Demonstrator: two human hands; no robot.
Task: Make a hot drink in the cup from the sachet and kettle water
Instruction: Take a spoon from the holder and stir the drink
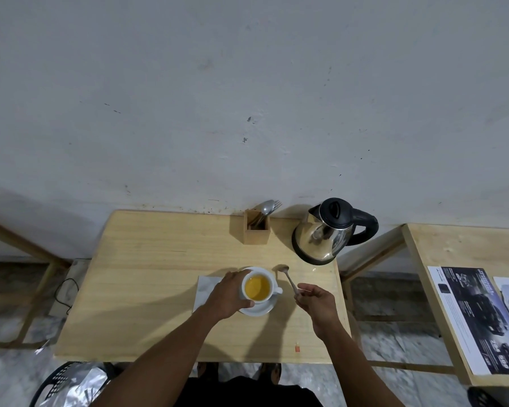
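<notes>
Left hand [228,295] clasped round white ceramic cup [259,286] of yellow drink. Right hand [316,301] pinching thin metal spoon [288,278] just right of it.

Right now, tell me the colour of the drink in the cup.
Orange-yellow, seen best in the head view: the drink fills the white cup.

**Hidden, cropped, unreadable**

I can't see the left side of the cup [259,286]; my left hand [228,298] covers it and part of the white cloth [207,289]. Spoon [290,279] handle end is lost inside my right hand [315,301]. Utensil stems sit hidden in the wooden holder [256,229]. Brochure [476,318] print too small to read; a second sheet is cut by the right edge. Small orange scrap [297,348] near the desk [147,289] front edge: can't identify.
</notes>
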